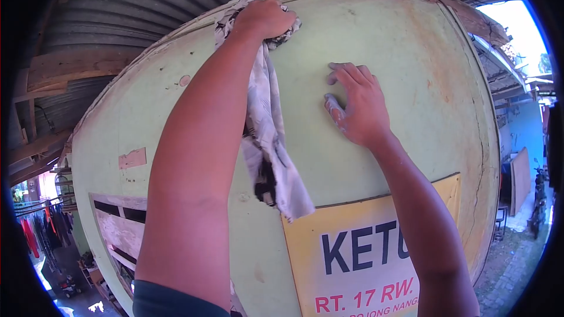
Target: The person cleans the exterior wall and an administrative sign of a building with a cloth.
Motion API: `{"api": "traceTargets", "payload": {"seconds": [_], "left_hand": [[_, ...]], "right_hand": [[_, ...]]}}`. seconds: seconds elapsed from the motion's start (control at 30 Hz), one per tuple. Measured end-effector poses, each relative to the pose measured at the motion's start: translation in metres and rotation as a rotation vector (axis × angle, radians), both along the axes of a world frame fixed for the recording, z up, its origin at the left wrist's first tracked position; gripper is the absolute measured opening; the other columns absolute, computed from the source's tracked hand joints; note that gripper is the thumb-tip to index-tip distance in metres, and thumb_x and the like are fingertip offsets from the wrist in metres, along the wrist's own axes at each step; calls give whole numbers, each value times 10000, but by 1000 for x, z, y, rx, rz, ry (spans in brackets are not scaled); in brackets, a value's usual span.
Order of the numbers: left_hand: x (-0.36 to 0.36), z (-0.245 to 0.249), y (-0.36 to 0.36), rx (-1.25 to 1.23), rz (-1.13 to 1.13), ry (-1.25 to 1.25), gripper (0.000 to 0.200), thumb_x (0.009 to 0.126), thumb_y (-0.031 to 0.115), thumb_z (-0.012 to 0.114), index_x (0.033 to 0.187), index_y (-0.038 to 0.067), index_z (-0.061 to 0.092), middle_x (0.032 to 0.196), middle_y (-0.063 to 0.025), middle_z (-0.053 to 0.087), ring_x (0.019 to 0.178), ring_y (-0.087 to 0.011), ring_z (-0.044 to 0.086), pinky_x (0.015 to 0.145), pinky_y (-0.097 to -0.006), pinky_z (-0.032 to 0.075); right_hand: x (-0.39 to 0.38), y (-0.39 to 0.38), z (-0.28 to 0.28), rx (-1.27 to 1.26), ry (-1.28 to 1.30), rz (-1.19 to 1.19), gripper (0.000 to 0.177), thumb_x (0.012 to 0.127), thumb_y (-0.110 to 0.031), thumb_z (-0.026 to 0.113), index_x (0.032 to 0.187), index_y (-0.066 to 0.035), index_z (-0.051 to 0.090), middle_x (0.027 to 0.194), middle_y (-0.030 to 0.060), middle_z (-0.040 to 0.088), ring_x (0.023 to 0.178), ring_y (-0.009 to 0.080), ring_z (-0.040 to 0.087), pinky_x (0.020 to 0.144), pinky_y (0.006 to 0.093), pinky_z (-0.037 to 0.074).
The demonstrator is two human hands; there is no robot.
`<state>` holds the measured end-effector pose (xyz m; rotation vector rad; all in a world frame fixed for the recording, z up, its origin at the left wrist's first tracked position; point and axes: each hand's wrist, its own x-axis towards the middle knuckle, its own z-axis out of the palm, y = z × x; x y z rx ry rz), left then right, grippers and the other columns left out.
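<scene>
High on the pale green wall [329, 158], my left hand [265, 19] is closed around a bunched cloth [267, 100], pressing it close to the wall's top edge. The cloth is whitish with dark patches, and its loose end hangs down to the top of a yellow and white sign. My right hand [359, 103] is raised lower and to the right, its fingers bent and apart with nothing in them. Greyish-white residue coats its thumb and fingertips, which are right by the wall surface.
Below my hands is the lettered sign [364, 246] on the wall. Corrugated roofing [141, 12] with wooden beams [82, 73] hangs overhead at left. A slatted opening [120, 223] is at lower left, with hanging clothes [47, 229] beyond. A crack runs down the wall's right side.
</scene>
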<state>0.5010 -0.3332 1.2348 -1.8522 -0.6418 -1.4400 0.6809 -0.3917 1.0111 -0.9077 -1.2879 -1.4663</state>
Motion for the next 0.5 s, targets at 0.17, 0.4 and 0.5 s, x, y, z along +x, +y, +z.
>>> {"api": "traceTargets", "payload": {"seconds": [0.17, 0.4, 0.5], "left_hand": [[-6, 18, -7, -171, 55, -145, 687, 877, 514, 558, 1410, 92, 660, 1463, -178, 629, 1360, -346, 596, 1136, -424, 466], [-19, 42, 5, -331, -112, -305, 705, 881, 489, 542, 1460, 96, 624, 1554, -149, 563, 1460, -314, 513, 1189, -414, 410], [-2, 17, -14, -208, 31, -240, 680, 890, 428, 572, 1470, 76, 609, 1527, -187, 578, 1425, -350, 547, 1166, -446, 448]], "right_hand": [[1, 1, 1, 10, -8, 4, 327, 845, -126, 755, 1131, -83, 602, 1284, 60, 616, 1157, 287, 558, 1006, 425, 451], [0, 1, -3, 8, -2, 41, 360, 831, -141, 764, 1151, -82, 609, 1210, 55, 603, 1159, 273, 550, 1012, 416, 444], [-1, 1, -3, 19, 15, 45, 370, 825, -146, 769, 1152, -78, 611, 1214, 65, 599, 1164, 273, 546, 1015, 414, 440]]}}
